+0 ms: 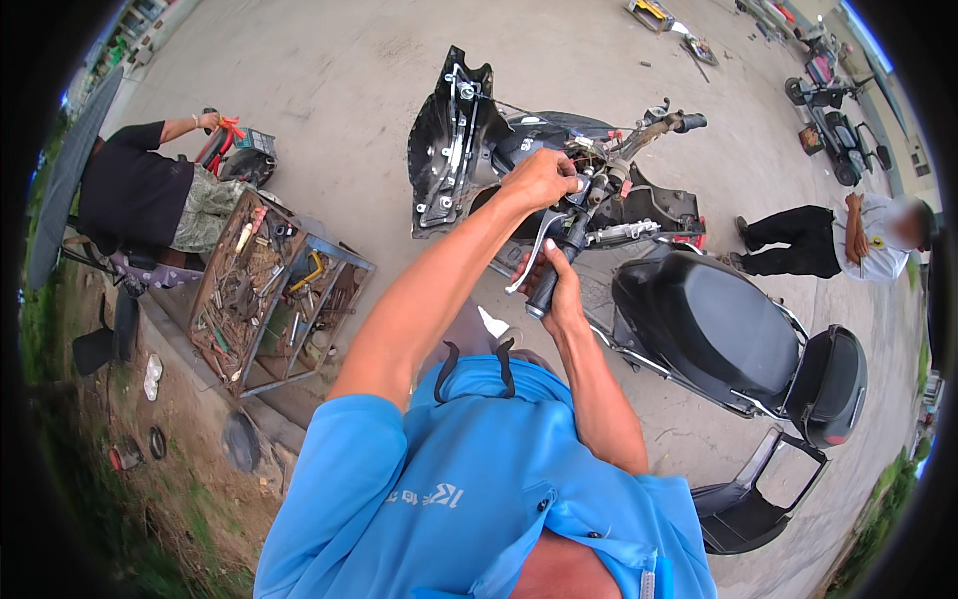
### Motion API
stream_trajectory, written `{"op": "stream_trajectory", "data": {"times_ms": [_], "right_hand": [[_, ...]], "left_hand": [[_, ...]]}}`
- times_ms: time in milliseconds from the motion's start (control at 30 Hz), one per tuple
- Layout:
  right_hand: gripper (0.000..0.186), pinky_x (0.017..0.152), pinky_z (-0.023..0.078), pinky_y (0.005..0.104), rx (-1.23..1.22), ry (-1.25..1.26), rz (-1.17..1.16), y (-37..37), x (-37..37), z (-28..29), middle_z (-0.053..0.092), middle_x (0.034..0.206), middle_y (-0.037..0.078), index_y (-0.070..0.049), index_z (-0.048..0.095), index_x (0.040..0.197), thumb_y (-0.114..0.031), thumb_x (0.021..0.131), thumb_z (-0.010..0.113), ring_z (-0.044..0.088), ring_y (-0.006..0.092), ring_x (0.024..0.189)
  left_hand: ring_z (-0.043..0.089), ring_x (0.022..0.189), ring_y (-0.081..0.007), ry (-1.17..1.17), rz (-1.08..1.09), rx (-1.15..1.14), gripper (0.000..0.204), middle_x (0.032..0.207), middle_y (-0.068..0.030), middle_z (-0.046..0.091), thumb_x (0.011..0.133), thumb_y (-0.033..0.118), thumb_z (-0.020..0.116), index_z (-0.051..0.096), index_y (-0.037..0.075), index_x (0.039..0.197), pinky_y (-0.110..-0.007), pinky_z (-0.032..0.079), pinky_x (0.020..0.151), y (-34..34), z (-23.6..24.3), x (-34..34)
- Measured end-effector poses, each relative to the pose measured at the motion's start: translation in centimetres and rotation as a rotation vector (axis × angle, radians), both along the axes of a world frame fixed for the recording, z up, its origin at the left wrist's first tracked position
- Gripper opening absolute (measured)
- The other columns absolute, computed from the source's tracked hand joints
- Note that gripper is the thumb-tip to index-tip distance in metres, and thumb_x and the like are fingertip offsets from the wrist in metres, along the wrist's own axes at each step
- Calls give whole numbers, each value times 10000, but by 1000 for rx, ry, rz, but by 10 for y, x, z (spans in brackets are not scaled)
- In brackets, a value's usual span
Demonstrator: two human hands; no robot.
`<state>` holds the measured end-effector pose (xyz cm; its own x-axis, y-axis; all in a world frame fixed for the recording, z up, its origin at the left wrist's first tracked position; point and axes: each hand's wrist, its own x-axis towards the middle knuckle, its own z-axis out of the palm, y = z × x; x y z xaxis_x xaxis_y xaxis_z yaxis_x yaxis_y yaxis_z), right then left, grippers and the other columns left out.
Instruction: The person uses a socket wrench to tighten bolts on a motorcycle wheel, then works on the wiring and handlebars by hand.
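A partly stripped scooter with a black seat [704,314] stands in front of me, its handlebar wiring exposed. My left hand [539,182] reaches to the controls at the inner end of the near handlebar, fingers pinched together; what lies between the fingertips is hidden. Below it, my right hand [563,292] is closed around the black handlebar grip [542,296], with the thumb on top. A silver brake lever [539,245] runs alongside that grip. Beyond my left hand, the black front panel [444,150] shows its inner side and silver brackets.
At left stands a metal tool cart [269,384] heaped with hand tools. A person [135,190] sits behind it by a red vehicle. Another person [848,238] stands at right. A black frame-like part [738,519] lies near the rear box [830,387]. Another scooter [843,140] is parked farther off.
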<state>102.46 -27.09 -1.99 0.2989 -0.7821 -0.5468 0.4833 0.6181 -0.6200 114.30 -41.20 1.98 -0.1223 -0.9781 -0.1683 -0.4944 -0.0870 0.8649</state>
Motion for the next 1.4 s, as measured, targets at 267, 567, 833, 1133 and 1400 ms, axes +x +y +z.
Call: {"op": "stream_trajectory", "data": {"times_ms": [267,567,833,1133,1400], "right_hand": [[384,643,549,344,-21,39,-56,-4,1,2,630,829,97,-23,569,987,-397,918,624,612,199,674],[281,536,508,327,10,193,-113,0,3,8,591,707,65,-35,603,860,-305,873,678,571,169,566],[496,781,542,377,11,14,-79,-2,8,13,683,933,131,20,603,1093,-446,927,640,678,240,848],[297,583,518,345,52,26,23,-8,-1,-8,568,741,80,-31,572,880,-318,895,649,567,198,614],[520,821,555,370,59,-138,-32,0,3,12,690,994,192,53,615,1105,-435,923,624,678,258,860]], "left_hand": [[680,839,-200,32,-1,0,278,893,-127,726,800,218,778,728,-10,952,-337,527,780,-2,-2,-1],[701,909,-259,-6,-10,11,306,919,-98,738,777,349,760,743,106,963,-412,516,806,-4,-10,2],[699,915,-263,-41,-12,31,316,935,-95,740,770,355,758,743,106,964,-414,515,817,-11,-15,6],[696,931,-266,-31,-13,1,319,961,-97,738,772,359,759,744,111,971,-410,513,836,-13,-22,7],[701,918,-261,-35,-19,25,361,965,-103,741,774,354,767,738,87,1015,-404,517,828,-10,-17,6]]}}
